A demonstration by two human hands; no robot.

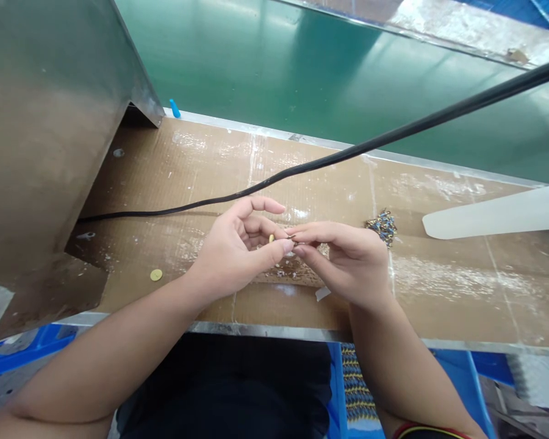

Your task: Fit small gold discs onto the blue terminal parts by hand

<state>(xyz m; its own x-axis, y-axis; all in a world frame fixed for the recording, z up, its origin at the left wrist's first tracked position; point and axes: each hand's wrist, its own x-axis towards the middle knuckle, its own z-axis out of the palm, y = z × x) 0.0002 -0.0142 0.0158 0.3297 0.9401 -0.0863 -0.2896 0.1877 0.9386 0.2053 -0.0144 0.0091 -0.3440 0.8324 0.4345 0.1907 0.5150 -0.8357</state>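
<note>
My left hand (238, 247) and my right hand (350, 259) meet over the middle of the cardboard-covered bench (439, 311). Between their fingertips is a small thin metallic part (293, 239), too small to name. The left thumb and a finger pinch one side of it, while the left index finger is stretched out above. On the other side, the right thumb and fingers are pressed together. A small yellow piece (271, 238) shows by the left fingers; whether it joins the part I cannot tell. Whitish scraps (286, 275) lie beneath the hands.
Right of my hands lies a pile of small blue and gold parts (383, 227). A black cable (302, 167) crosses above the bench. Around it are a metal housing (50, 110), a yellow disc (156, 275), a blue cap (174, 108) and a white blade-like strip (494, 213). Below, a blue crate (462, 378) stands near rows of parts.
</note>
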